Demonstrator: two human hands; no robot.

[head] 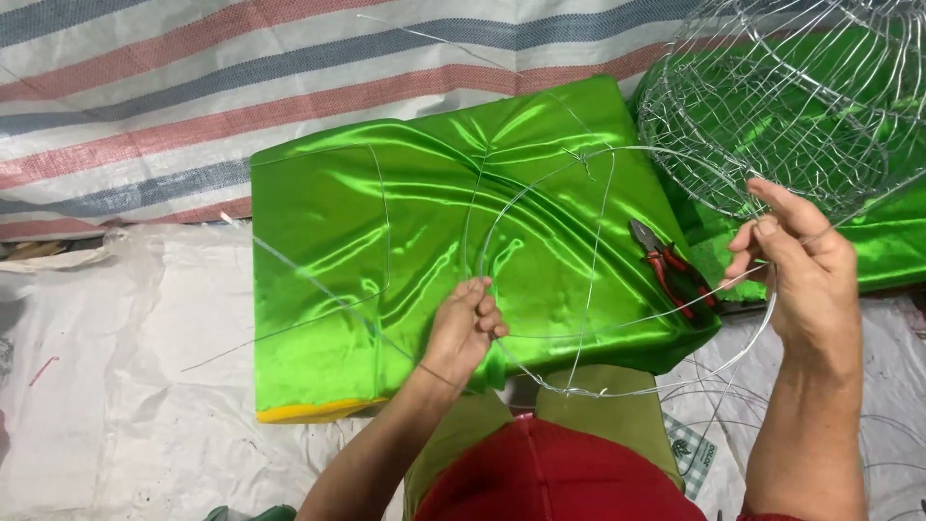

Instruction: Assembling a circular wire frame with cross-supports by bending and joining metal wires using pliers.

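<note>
A thin metal wire ring point(617, 154) with crossing wire spokes is held over a block wrapped in shiny green satin cloth point(405, 232). My left hand point(466, 326) pinches the ring's left side with closed fingers. My right hand point(801, 260) grips the ring's right side near the block's edge. Red-handled pliers point(667, 268) lie on the green cloth between my hands, closer to my right hand. A long loose wire point(289, 280) runs slantwise across the cloth's left part.
A round wire cage frame point(781, 106) sits on more green cloth at the upper right. Striped woven sheeting point(193, 87) covers the back. White plastic sheeting point(116, 386) lies at the left. More wire loops point(714, 396) lie at the lower right beside my red cap point(559, 478).
</note>
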